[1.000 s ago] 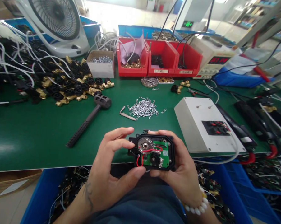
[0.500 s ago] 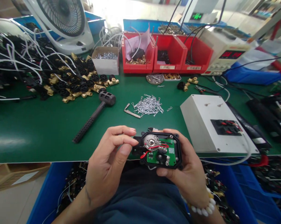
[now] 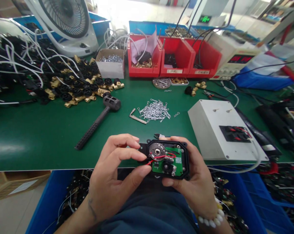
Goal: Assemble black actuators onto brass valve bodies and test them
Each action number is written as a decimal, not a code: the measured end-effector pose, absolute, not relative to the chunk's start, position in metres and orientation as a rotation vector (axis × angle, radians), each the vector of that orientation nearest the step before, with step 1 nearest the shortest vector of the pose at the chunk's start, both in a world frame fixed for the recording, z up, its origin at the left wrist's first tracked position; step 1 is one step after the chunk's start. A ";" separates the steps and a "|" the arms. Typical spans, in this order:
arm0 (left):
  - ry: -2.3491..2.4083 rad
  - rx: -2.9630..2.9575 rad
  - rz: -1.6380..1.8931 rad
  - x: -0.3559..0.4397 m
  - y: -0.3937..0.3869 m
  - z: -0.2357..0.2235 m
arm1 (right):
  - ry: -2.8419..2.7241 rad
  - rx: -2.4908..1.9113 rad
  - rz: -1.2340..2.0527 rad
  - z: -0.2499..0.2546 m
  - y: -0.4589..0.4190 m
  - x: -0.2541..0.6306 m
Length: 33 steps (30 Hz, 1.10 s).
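My right hand [image 3: 198, 178] grips an open black plastic housing [image 3: 185, 156] from its right side, thumb at the lower edge and fingers along the top. Inside the housing lie a green circuit board [image 3: 178, 167], a round metal disc [image 3: 157, 151] and a small black knob-like part. A red wire [image 3: 150, 162] curves over the board toward the left wall. Thumb and a fingertip of my left hand [image 3: 120, 165] close on this wire at the housing's left edge. The other fingers of that hand rest by the black tab on the left.
A black mallet [image 3: 98, 122], an L-shaped metal piece [image 3: 137, 118] and a heap of metal clips [image 3: 154, 110] lie on the green table. Right of them stands a grey box [image 3: 207, 126] with terminals. Red bins [image 3: 144, 71], brass fittings [image 3: 71, 103] and a fan [image 3: 69, 26] stand behind.
My left thumb and fingertip have moved right and down onto the red wire, and its loop has shifted. The housing has tilted slightly in my right hand.
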<state>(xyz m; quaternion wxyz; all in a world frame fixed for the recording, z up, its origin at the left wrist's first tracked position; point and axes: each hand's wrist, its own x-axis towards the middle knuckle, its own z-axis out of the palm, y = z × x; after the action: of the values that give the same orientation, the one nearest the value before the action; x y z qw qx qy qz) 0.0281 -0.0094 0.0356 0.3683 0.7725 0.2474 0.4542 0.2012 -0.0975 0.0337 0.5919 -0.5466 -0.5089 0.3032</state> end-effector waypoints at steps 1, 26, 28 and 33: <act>0.638 2.014 1.185 0.028 -0.009 0.036 | -1.193 -1.274 0.692 0.033 -0.098 0.201; 0.703 2.287 0.884 0.041 0.021 0.043 | -1.171 -1.453 0.904 0.012 -0.077 0.199; 0.863 2.315 0.818 0.036 0.047 0.041 | -1.050 -1.460 1.031 0.005 -0.070 0.197; 1.512 2.568 0.680 0.010 0.154 0.036 | -1.037 -1.606 0.952 -0.011 -0.061 0.196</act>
<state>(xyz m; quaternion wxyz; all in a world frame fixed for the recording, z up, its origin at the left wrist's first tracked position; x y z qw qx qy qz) 0.0101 0.1545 0.0361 0.0426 0.8394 0.4941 0.2224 0.1957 -0.0605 -0.0113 0.4819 -0.6589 -0.4256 0.3905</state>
